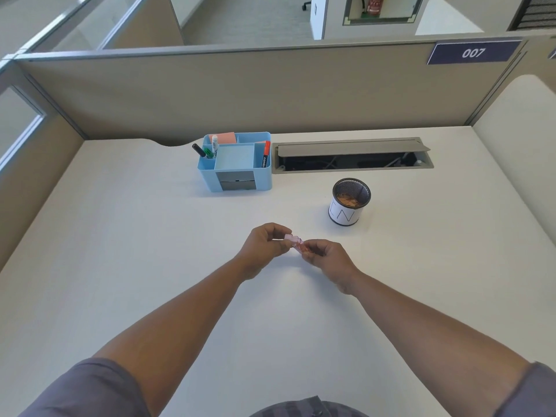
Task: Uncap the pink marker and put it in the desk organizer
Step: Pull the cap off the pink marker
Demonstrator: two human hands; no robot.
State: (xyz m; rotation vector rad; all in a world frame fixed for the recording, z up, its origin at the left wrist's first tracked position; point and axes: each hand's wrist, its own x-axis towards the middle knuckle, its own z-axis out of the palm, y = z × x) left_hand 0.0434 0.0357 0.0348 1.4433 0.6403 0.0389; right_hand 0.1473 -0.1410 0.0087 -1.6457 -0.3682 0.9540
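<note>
Short translucent pink plastic marker (296,243): held above the white desk top (120,236) at centre, between both hands. Left hand (264,243): fingers curled, pinching one end. Right hand (326,258): fingers curled, pinching the other end. Light blue plastic desk organizer (237,162): further back, several pens upright in its compartments. Black mesh cup with white band (349,203): right of the organizer, apart from it.

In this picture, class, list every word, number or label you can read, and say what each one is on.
"007": blue sign on the partition.
"comlin", perhaps cut off: orange marker in the desk organizer.
"N", with a partial letter beside it: white band of the mesh cup.
White marker print: too small to read.
</note>
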